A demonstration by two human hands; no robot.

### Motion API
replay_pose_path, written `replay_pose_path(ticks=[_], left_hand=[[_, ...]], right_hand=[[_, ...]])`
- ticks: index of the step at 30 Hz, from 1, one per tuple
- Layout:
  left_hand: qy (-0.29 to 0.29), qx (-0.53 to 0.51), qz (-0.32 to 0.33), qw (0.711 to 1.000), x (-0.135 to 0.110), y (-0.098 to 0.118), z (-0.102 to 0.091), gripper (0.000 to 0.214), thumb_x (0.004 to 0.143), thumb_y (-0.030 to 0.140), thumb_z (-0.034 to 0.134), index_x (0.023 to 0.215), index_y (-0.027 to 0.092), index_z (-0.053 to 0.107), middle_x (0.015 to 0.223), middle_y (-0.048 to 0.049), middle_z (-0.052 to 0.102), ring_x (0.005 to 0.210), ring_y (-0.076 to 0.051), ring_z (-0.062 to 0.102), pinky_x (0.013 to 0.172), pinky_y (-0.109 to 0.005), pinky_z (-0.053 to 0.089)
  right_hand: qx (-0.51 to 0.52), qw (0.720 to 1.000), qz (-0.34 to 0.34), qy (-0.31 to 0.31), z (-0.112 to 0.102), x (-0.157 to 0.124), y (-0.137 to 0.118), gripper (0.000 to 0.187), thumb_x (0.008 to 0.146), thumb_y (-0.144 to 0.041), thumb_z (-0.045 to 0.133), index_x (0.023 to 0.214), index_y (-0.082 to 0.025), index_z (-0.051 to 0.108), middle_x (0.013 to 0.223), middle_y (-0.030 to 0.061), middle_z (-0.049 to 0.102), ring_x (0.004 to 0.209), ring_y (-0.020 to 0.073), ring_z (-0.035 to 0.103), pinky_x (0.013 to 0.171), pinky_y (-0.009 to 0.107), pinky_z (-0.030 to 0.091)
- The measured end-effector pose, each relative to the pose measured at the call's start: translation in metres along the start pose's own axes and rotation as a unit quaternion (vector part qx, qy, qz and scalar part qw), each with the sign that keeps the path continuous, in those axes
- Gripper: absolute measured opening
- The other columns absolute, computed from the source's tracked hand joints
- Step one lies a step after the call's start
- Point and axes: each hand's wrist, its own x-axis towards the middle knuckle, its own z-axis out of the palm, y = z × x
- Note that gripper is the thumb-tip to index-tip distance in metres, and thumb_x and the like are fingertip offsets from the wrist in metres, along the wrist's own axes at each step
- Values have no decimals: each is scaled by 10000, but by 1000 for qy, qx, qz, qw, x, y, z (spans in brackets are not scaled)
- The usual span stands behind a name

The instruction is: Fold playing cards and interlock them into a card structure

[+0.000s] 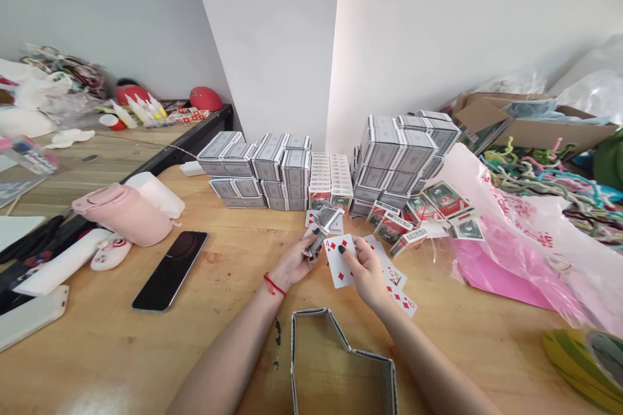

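In the middle of the table, my left hand point(298, 262) is closed around folded playing cards point(327, 224) with grey patterned backs. Beside it, my right hand point(368, 272) pinches a playing card point(339, 270) with red diamonds, face up, thumb on top. The two hands are close together. Loose face-up cards point(405, 301) lie partly under my right hand, and more cards point(311, 215) lie behind the folded ones. Nearest to me stands an angular outline of joined cards point(372, 355) on edge, between my forearms.
Stacked card blocks point(233, 159) line the wall, with a taller stack point(389, 149) at right. Near it lie card boxes point(392, 227) and pink plastic point(506, 272). A phone point(170, 272) and pink bottle point(124, 214) are left; a tape roll point(569, 360) is front right.
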Motion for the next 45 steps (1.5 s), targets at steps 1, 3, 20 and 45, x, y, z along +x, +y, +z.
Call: replay_pose_path(ticks=[1, 3, 20, 45], left_hand=[[2, -10, -7, 1000, 0, 0, 0, 178, 690, 279, 643, 748, 154, 531, 569, 31, 511, 450, -50, 464, 408, -154, 355], [8, -40, -28, 999, 0, 1, 1, 159, 696, 249, 639, 755, 149, 530, 571, 36, 511, 442, -38, 455, 403, -140, 350], [10, -60, -34, 998, 0, 1, 4, 163, 675, 221, 649, 751, 153, 522, 538, 52, 496, 415, -34, 441, 362, -130, 315], [108, 195, 195, 955, -4, -7, 10, 235, 714, 350, 600, 848, 165, 543, 792, -23, 595, 697, -129, 538, 614, -209, 416]], right_hand=[[-3, 1000, 0, 1, 0, 0, 0, 265, 770, -372, 541, 962, -198, 490, 676, -17, 548, 501, 101, 472, 447, 207, 370], [-8, 1000, 0, 3, -1, 0, 0, 277, 765, -379, 544, 966, -196, 490, 680, -12, 552, 502, 106, 475, 443, 210, 369], [-16, 1000, -2, 2, -1, 1, 0, 274, 763, -383, 534, 961, -199, 489, 645, -24, 525, 459, 101, 449, 409, 211, 348], [-225, 966, 20, -125, -13, 10, 4, 185, 797, -347, 458, 740, -174, 492, 644, -21, 478, 568, 105, 399, 521, 225, 340]])
